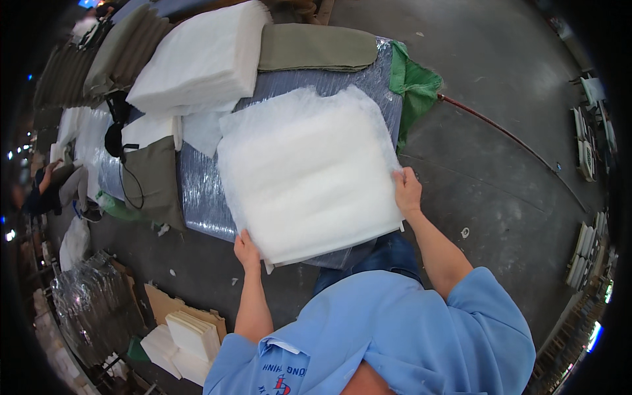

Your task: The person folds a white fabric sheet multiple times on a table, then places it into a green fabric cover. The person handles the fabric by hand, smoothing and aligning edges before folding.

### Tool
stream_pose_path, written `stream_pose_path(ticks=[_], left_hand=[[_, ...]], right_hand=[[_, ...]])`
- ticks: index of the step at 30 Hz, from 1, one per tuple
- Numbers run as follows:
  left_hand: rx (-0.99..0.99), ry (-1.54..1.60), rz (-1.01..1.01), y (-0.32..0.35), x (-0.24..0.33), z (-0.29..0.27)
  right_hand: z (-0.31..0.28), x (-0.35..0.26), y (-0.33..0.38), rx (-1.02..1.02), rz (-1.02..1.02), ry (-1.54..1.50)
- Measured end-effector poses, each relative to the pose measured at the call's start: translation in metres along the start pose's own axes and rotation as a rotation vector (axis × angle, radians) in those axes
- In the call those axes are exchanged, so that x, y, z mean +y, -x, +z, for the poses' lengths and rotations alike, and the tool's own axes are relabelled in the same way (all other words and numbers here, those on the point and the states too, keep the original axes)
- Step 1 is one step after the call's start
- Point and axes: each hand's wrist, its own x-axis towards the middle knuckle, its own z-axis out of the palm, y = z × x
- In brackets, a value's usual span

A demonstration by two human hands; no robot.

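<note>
A square stack of white fluffy padding sheets lies on a table wrapped in shiny plastic film. My left hand grips the stack's near left corner. My right hand holds its near right edge. Both arms come out of light blue sleeves at the bottom of the view.
A taller pile of white padding sits at the table's far left, olive fabric covers behind it and at the left. A green bag hangs off the far right corner. Cardboard and white sheets lie on the grey floor.
</note>
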Motion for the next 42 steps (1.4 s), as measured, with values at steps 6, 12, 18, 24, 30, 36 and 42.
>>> stream_pose_path(ticks=[6, 12, 18, 24, 30, 36, 42], left_hand=[[-0.083, 0.169, -0.074, -0.002, 0.001, -0.001], [-0.358, 0.183, -0.254, 0.028, 0.003, -0.026], [-0.383, 0.209, -0.203, 0.019, 0.009, -0.042], [-0.338, 0.524, -0.289, 0.021, 0.017, -0.033], [-0.345, 0.464, -0.343, 0.011, -0.001, -0.036], [-0.394, 0.499, -0.388, 0.005, -0.006, -0.039], [-0.460, 0.472, -0.379, 0.003, -0.007, -0.043]], right_hand=[[-0.009, 0.018, -0.003, -0.078, 0.080, -0.159], [-0.034, 0.003, 0.057, -0.286, 0.041, 0.183], [-0.042, -0.004, 0.063, -0.218, 0.083, -0.019], [-0.046, 0.009, 0.050, -0.265, 0.310, -0.358], [-0.051, 0.009, 0.045, -0.322, 0.375, -0.380], [-0.059, 0.018, 0.043, -0.377, 0.414, -0.371], [-0.066, 0.024, 0.043, -0.422, 0.460, -0.395]])
